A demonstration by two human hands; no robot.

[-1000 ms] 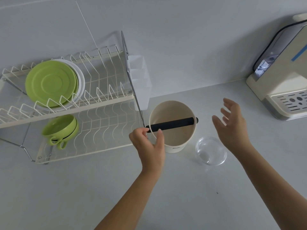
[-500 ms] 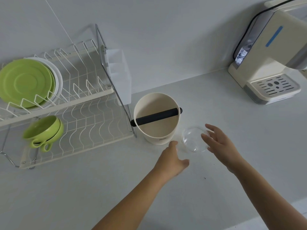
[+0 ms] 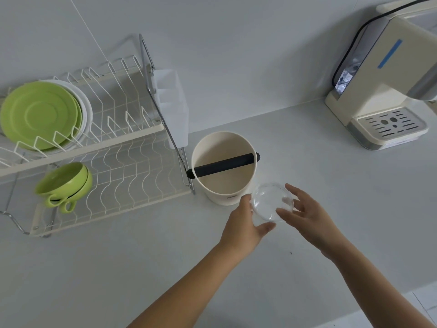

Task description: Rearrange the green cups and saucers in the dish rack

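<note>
Two hands meet at a clear glass bowl (image 3: 272,202) on the pale worktop (image 3: 331,185), just in front of a cream bin (image 3: 223,168) crossed by a black bar (image 3: 223,165). The left hand (image 3: 246,224) cups the bowl's near-left side, thumb and fingers curled round its rim in a grip. The right hand (image 3: 305,215) lies at the bowl's right side with fingers spread and nearly straight, the fingertips (image 3: 281,212) touching the rim; it is open rather than clasping. The bowl stands just beside the bin's base, whether touching it cannot be told. To the left stands a white wire dish rack (image 3: 123,147) of two tiers. On the upper tier, green saucers (image 3: 40,114) stand on edge in the slots at the far left, backed by a white plate (image 3: 86,110). On the lower tier, green cups (image 3: 63,183) lie nested and tilted at the left end, handles toward the front edge. A translucent white caddy (image 3: 173,107) hangs on the rack's right end, above the bin. A cream drinks machine (image 3: 383,91) with a slotted drip tray (image 3: 390,125) stands at the far right against the wall, well apart from the hands.
</note>
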